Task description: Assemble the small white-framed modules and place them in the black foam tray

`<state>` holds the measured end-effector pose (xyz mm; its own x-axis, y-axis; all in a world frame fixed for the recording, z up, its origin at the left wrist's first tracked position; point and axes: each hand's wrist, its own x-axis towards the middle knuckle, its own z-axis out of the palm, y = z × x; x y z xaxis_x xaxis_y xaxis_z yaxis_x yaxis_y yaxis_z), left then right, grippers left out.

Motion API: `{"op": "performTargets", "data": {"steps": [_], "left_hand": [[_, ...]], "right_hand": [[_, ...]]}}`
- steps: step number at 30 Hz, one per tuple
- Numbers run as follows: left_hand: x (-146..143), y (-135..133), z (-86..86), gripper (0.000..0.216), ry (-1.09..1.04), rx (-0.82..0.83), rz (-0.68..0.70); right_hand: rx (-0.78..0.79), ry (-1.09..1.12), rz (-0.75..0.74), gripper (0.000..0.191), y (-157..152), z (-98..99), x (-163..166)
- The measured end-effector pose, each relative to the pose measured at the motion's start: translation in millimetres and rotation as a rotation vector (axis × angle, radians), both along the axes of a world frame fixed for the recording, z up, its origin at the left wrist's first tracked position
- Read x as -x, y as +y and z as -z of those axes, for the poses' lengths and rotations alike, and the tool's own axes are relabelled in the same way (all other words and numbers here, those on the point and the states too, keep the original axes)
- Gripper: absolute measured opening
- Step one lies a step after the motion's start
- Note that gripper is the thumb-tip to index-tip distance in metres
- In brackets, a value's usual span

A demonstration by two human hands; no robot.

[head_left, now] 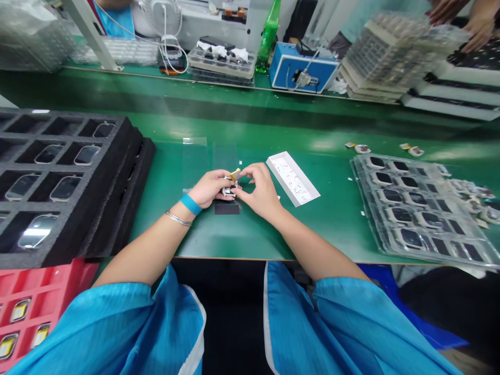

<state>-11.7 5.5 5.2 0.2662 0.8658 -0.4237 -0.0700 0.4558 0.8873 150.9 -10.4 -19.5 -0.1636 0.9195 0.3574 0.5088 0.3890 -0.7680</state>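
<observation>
My left hand (212, 187) is closed around a small smartwatch-like case (229, 192) above the middle of the green bench. Pinched between the fingers of my right hand (260, 190) is a small yellow-and-silver battery (235, 175), lifted at the top of the case. Whether a wire joins the two is too small to see. A dark flat strip (226, 209) lies on the bench just below my hands. To the right of my right hand is a shallow white box (308, 195) with many tiny pieces scattered inside.
Stacked black foam trays (135, 156) with watch parts stand at left, above a red tray (58, 281). Clear trays (429, 250) of watch faces lie at right, beside loose small parts (474, 195). Behind are a blue box (283, 67), a green bottle (269, 36) and another person's hands (480, 26).
</observation>
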Motion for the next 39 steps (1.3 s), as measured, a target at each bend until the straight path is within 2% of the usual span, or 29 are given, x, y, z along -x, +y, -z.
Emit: {"op": "performTargets", "data": {"steps": [2,4,6,10,14,18,22,26,30,33,35,37,39], "left_hand": [[0,0,-0.1,0.011,-0.006,-0.005,-0.001],[0,-1,0.1,0.012,-0.015,-0.006,0.01],[0,-2,0.2,0.012,-0.041,0.008,0.028],[0,-1,0.2,0.023,-0.141,0.043,0.084],[-2,-2,3.9,0.034,-0.17,0.003,0.092],[-8,-5,7.6,0.027,-0.095,-0.005,0.008],[-9,-5,5.3,0.02,-0.154,0.056,-0.069],[-5,-1,3.0,0.025,-0.315,0.152,-0.122],[-1,1,4.2,0.022,-0.33,0.072,-0.11],[1,1,6.1,0.032,-0.322,-0.014,-0.062],[1,0,7.9,0.038,-0.32,-0.058,-0.02],[1,0,10.5,0.043,-0.31,-0.091,0.029],[1,0,14.0,0.045,-0.297,-0.122,0.075]], "right_hand": [[0.159,0.156,-0.032,0.04,8,4.9,-3],[0.292,0.308,-0.1,0.035,15,9.6,-5],[0.311,0.393,-0.115,0.03,18,12.3,-6],[0.241,0.423,-0.056,0.031,16,10.6,-6],[0.154,0.346,-0.02,0.022,10,4.6,-5],[0.003,0.138,0.022,0.01,4,0.5,-3],[-0.176,-0.143,-0.003,0.011,2,-0.3,-2],[-0.21,-0.291,-0.079,0.018,2,-0.8,-2],[-0.199,-0.271,-0.105,0.017,3,0.1,-3],[-0.13,-0.096,-0.065,0.009,7,3.6,-6],[-0.007,0.1,-0.079,0.03,11,7.0,-8],[0.169,0.27,-0.188,0.054,14,10.6,-11],[0.312,0.353,-0.298,0.063,15,13.3,-11]]}}
